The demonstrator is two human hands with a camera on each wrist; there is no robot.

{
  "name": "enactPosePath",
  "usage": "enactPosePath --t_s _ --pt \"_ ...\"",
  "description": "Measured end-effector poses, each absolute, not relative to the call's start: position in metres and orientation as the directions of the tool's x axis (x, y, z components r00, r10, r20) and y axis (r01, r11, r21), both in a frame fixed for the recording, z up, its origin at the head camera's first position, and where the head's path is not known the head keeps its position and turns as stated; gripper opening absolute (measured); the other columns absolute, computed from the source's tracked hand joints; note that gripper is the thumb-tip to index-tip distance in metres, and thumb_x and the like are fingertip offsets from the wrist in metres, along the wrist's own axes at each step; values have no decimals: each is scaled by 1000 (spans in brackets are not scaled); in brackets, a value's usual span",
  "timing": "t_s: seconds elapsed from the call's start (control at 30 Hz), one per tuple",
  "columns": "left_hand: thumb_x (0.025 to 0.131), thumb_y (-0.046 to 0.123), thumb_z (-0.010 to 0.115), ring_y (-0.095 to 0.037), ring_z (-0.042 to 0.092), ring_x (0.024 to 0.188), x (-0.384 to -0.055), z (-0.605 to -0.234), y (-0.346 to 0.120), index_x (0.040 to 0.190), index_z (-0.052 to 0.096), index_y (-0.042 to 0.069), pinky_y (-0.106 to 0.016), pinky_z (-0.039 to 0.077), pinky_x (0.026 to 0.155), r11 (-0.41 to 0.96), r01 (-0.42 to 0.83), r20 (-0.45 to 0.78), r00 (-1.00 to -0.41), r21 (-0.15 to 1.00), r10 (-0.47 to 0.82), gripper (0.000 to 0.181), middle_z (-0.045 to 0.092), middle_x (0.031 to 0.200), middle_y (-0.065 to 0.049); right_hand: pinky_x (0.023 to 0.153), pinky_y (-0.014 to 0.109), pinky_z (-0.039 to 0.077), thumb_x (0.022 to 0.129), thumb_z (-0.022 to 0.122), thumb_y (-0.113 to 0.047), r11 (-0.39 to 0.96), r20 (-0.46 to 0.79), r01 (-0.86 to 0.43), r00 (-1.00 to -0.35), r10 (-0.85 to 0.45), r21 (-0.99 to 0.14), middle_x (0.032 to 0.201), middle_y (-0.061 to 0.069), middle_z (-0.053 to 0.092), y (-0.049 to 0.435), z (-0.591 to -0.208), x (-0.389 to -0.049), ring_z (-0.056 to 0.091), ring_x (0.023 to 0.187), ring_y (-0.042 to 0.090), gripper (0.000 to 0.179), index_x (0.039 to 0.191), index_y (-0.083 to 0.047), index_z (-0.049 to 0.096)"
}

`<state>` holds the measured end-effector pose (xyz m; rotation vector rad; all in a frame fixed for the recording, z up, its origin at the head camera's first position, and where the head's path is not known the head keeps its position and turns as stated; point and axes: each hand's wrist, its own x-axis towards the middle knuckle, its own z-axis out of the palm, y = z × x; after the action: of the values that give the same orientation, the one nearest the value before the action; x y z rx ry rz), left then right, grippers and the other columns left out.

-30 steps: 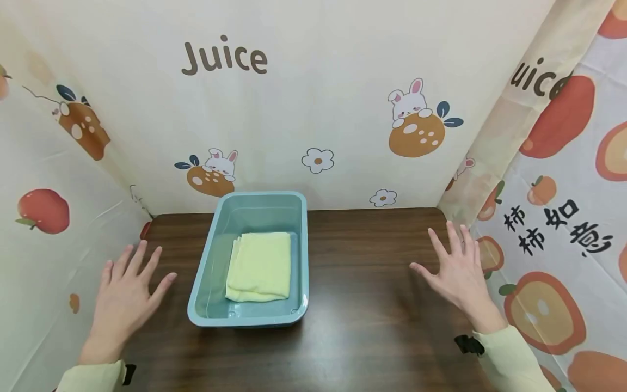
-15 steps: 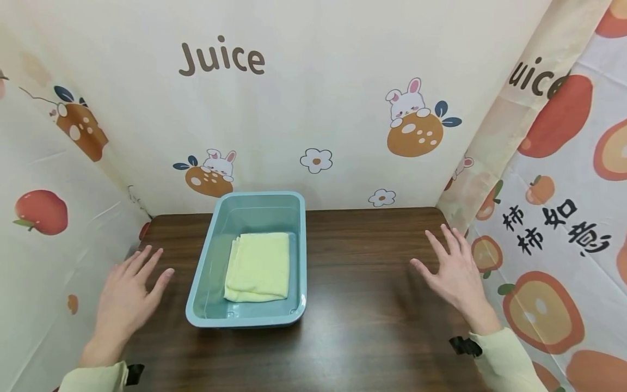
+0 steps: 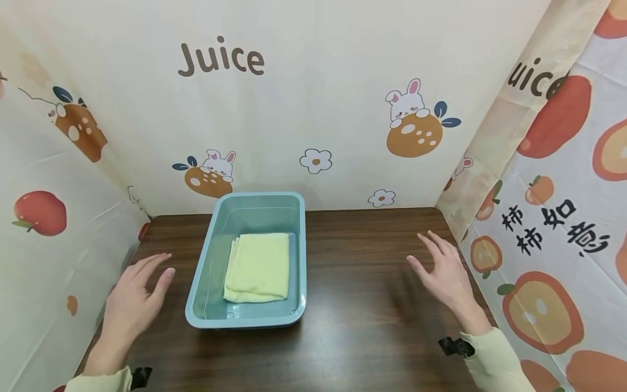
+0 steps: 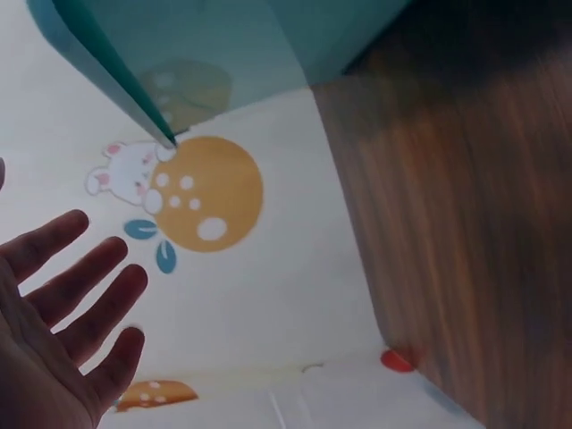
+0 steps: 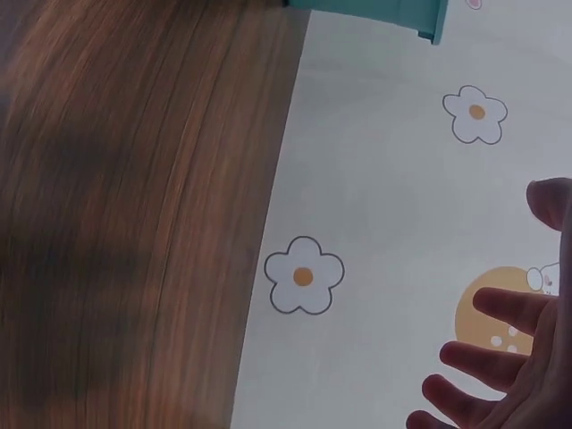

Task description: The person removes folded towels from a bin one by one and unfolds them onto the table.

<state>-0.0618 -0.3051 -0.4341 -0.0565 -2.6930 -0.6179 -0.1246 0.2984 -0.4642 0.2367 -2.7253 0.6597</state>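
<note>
A teal plastic basin [image 3: 196,288] stands on the dark wooden table, left of the middle in the head view. Inside it lies a folded pale yellow cloth [image 3: 258,267]. My left hand [image 3: 132,299] hovers to the left of the basin, apart from it, fingers extended and thumb spread. Off to the right, my right hand [image 3: 447,277] is held over the table with its fingers spread and nothing in them. The left wrist view shows the basin's side [image 4: 223,54] above my fingers [image 4: 94,304]; only a corner of the basin [image 5: 393,11] shows in the right wrist view.
A cream curtain [image 3: 313,98] printed with rabbits, oranges and flowers closes off the back of the table [image 3: 362,305]. Printed cloth also hangs along the left side [image 3: 44,283] and the right side [image 3: 534,245], near each hand.
Both hands have shifted slightly inward, the left to the right and the right to the left, their fingers turning toward the basin. The basin and cloth stay in place.
</note>
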Motion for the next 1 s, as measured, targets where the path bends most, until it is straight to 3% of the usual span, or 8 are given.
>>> enactPosePath --t_s 0.2,0.4,0.53,0.7,0.87,1.0 --pt "98 29 63 -40 56 110 -56 -423 -288 118 65 7 -62 42 82 887 169 430 -902 429 -36 31 64 118 -17 98 67 32 93 68 -39 851 319 -229 -945 -77 -473 147 24 43 294 -464 -125 38 130 51 59 141 -6 53" --pt "93 26 69 -29 61 88 -53 -418 -271 112 68 7 -52 46 63 898 227 490 -872 377 15 26 68 98 -10 98 68 31 95 68 -35 825 291 -235 -953 -90 -515 147 25 43 289 -460 -125 39 130 51 58 141 -4 51" --pt "87 20 75 -24 63 82 -51 -416 -262 108 70 9 -46 48 57 896 277 515 -855 346 65 24 69 93 -5 98 65 36 96 67 -32 782 278 -254 -955 -108 -569 146 25 45 286 -457 -125 41 131 47 56 142 -3 51" --pt "85 21 77 -18 62 81 -47 -414 -251 100 71 11 -42 51 57 892 330 511 -849 309 137 19 69 93 -1 94 61 44 98 66 -29 737 260 -256 -959 -113 -626 146 23 46 281 -453 -124 46 129 43 54 143 -3 50" --pt "85 24 77 -14 61 72 -44 -415 -241 93 72 15 -37 51 54 887 367 487 -851 281 197 13 68 88 3 96 61 44 99 64 -28 694 215 -232 -970 -113 -682 145 21 47 275 -449 -123 46 129 42 53 144 -5 49" --pt "83 25 78 -14 64 75 -43 -420 -232 90 72 17 -37 54 57 874 404 487 -840 270 238 12 69 87 3 95 59 46 99 65 -26 654 211 -237 -970 -120 -718 143 20 49 268 -446 -125 47 129 41 51 143 -7 50"
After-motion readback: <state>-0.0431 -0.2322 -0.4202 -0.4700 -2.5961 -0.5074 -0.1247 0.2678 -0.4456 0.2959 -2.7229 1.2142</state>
